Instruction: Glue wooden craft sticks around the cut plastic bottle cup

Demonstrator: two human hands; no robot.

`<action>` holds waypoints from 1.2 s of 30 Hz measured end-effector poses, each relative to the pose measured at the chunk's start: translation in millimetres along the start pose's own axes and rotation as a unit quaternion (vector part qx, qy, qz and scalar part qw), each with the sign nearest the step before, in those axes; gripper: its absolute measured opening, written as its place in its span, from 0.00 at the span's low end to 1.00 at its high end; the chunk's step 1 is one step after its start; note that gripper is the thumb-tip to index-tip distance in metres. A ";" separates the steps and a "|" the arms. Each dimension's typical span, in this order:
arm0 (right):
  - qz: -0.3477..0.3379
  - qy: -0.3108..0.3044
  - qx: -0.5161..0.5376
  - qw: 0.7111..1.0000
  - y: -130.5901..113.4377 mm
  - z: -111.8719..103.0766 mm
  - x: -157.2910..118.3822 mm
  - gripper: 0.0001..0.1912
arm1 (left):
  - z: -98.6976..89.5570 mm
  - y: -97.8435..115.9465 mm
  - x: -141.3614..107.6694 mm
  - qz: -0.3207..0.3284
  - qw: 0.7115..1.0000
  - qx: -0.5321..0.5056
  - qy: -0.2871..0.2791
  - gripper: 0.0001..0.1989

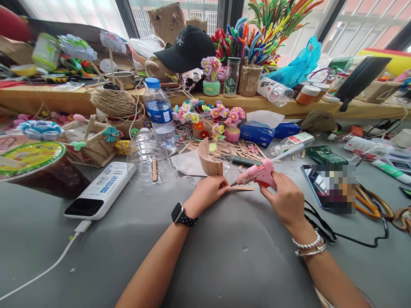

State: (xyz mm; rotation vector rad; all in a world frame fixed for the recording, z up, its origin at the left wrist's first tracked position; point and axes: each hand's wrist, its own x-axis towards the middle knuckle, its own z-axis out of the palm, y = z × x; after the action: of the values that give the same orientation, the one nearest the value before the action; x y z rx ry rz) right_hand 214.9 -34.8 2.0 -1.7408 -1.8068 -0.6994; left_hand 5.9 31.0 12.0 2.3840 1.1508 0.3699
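Observation:
My right hand [285,196] grips a pink hot glue gun [255,173], with a white glue stick [289,152] poking out of its back. The gun's nozzle points left, down at a flat wooden craft stick [242,188]. Pinched between the fingers of my left hand [210,191] is the near end of that stick, just by the nozzle; whether the nozzle touches the wood I cannot tell. Right behind my left hand stands a curved wall of craft sticks [208,160] set side by side, partly around a clear plastic piece.
Loose craft sticks [237,149] lie scattered behind the hands. To the left are a cut plastic bottle [149,156], a white power bank [101,190] and a large drink cup [41,171]. A phone [311,184] and black cord [359,244] lie right. A crowded wooden shelf [192,100] runs along the back.

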 end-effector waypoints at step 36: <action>-0.009 -0.007 0.001 1.000 -0.9 -2.7 1.0 0.13 | -1.1 1.4 -0.7 0.002 1.000 0.006 -0.003 0.10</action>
State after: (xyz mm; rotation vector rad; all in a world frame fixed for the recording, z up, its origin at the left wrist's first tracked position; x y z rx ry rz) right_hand 214.1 -35.9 4.7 -1.7345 -1.8331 -0.6934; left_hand 6.0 30.1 13.6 2.3963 1.1472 0.3574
